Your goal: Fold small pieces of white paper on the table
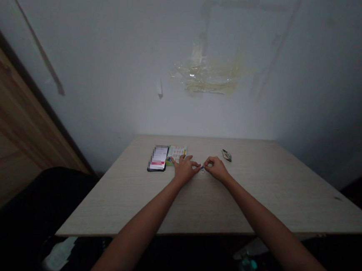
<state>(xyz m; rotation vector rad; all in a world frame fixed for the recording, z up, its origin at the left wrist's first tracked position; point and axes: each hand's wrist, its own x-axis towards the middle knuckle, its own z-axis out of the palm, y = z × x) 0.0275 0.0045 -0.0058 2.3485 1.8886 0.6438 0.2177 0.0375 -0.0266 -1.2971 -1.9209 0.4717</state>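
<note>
Over the middle of the table, my left hand [184, 169] has its thumb and a finger brought together at a tiny blue-and-white piece [202, 169], while its other fingers spread toward a leaflet. My right hand [216, 168] pinches at the same piece from the other side, fingers curled in. The piece is too small to name and partly covered by my fingertips. The printed leaflet [177, 150], with rows of small pictures and a green edge, lies just beyond my left hand. Left of it is a phone [158, 163] with a lit screen, partly blurred out.
A crumpled green-and-white wrapper [226, 155] lies on the pale wooden table [115, 205], beyond my right hand. The wall [111, 63], with patches of old tape, rises behind the table. Below the front edge at right are a bottle [248, 266] and other dim items.
</note>
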